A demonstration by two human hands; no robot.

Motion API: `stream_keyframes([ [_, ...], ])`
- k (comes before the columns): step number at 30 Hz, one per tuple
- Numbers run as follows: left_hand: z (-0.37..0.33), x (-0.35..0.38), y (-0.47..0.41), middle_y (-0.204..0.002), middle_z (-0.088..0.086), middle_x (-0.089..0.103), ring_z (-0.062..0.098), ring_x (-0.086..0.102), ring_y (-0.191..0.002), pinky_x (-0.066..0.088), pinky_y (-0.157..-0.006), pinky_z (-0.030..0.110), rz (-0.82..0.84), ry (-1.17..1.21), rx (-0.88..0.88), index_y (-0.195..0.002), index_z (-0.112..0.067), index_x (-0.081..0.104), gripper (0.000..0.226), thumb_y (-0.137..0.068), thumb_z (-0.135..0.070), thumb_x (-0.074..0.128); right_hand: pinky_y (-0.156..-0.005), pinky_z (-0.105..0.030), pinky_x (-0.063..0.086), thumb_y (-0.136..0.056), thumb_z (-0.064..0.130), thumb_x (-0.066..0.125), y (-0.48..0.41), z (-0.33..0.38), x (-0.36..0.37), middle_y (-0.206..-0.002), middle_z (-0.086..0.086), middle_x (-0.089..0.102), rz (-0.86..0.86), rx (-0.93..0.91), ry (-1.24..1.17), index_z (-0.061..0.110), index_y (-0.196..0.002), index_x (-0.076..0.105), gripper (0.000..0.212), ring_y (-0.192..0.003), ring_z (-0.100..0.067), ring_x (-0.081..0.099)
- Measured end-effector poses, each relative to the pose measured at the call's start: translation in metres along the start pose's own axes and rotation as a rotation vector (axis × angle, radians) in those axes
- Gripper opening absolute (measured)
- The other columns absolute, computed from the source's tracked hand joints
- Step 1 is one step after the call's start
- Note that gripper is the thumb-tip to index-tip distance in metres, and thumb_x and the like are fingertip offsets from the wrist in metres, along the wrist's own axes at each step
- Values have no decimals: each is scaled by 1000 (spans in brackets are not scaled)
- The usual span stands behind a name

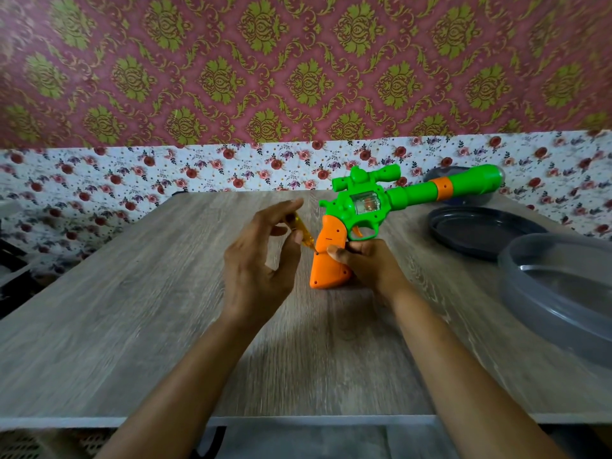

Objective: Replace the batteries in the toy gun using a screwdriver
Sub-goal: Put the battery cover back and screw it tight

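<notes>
- The left hand (261, 260) is raised above the pale wood-grain table (132, 293) with its palm turned towards the toy. Its thumb and fingertips pinch the handle of a small screwdriver, and the other fingers are loosely spread.
- The small yellow translucent-handled screwdriver (303, 231) slants down to the right, with its tip at a screw hole on the side of the handle cover.
- The green plastic toy gun with an orange handle (364, 200) stands on the butt of its handle near the table's middle, its barrel pointing up and right.
- The orange handle cover (331, 260) looks closed, and no batteries are in view. I judge the task to be at an early stage: the cover has still to be unscrewed and the cells swapped.
- The right hand (367, 263) wraps round the handle from behind, thumb on its side, bracing the toy.
- Further right, well apart, sit a dark grey round plate (480, 230) and a translucent grey round tub (563, 293).
</notes>
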State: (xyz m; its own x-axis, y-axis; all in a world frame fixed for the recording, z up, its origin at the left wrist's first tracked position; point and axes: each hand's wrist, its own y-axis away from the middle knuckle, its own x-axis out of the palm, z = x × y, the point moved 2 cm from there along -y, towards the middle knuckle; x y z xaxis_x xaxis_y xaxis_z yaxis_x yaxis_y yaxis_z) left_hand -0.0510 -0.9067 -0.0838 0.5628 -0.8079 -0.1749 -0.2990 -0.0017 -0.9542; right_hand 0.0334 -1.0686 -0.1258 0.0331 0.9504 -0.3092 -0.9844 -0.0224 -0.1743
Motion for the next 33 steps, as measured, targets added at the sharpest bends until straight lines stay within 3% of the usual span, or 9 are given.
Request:
stream_keyframes([
  [4,2,0,0,-123,3,55,3,56,-107,50,-83,22,14,7,27,-112,-14,63,26,-87,-11,58,-91,-50,51,-82,25,67,-1,-2,0,-97,-15,70,3,19,-11,9,-96,73,22,-98,-28,65],
  [8,4,1,0,-102,2,52,9,53,-90,48,-68,24,23,14,42,-110,-20,62,27,-85,-29,65,-93,-50,50,-82,21,67,0,-1,0,-90,-8,66,-1,15,-23,4,-100,71,25,-94,-23,63],
  [11,6,0,1,-94,-4,57,4,54,-83,49,-62,22,-33,5,39,-108,-21,61,24,-85,-19,66,-92,-50,50,-82,19,67,1,1,0,-86,-11,65,-15,2,-14,1,-95,72,23,-87,-18,59],
  [17,2,-1,0,-103,-1,64,4,60,-88,47,-78,9,-43,-25,1,-118,-15,59,29,-89,-8,55,-92,-50,48,-83,22,66,0,2,-1,-100,-32,66,-14,-27,76,-9,-96,68,33,-99,-33,64],
  [22,6,2,1,-114,-2,55,14,59,-98,51,-73,23,9,-14,39,-113,-18,59,27,-86,-15,62,-93,-50,49,-83,21,66,-1,1,0,-100,-24,69,-12,-10,32,-1,-97,71,26,-95,-28,64],
  [24,6,1,0,-103,-1,52,7,55,-88,49,-66,19,5,-4,39,-109,-20,59,25,-85,-15,65,-93,-49,49,-83,21,67,0,2,0,-93,-21,70,-11,-13,34,-1,-96,71,26,-87,-19,60],
  [27,3,1,-1,-100,-5,56,1,55,-86,46,-69,10,16,-14,64,-110,-19,57,24,-88,-9,60,-92,-47,50,-83,23,66,1,1,-1,-89,-20,68,-8,-6,45,-4,-95,71,29,-83,-17,56],
  [30,2,3,-1,-102,-7,59,3,59,-87,47,-73,10,27,-53,61,-115,-17,50,26,-90,-9,53,-91,-47,49,-83,22,65,1,2,-1,-100,-30,67,-10,-23,49,-6,-96,70,31,-82,-16,55],
  [33,0,3,0,-104,-5,60,8,62,-90,48,-76,13,20,-28,39,-115,-16,47,25,-91,-11,49,-93,-47,49,-84,22,65,2,4,2,-100,-26,69,20,-39,59,1,-97,71,26,-85,-17,58],
])
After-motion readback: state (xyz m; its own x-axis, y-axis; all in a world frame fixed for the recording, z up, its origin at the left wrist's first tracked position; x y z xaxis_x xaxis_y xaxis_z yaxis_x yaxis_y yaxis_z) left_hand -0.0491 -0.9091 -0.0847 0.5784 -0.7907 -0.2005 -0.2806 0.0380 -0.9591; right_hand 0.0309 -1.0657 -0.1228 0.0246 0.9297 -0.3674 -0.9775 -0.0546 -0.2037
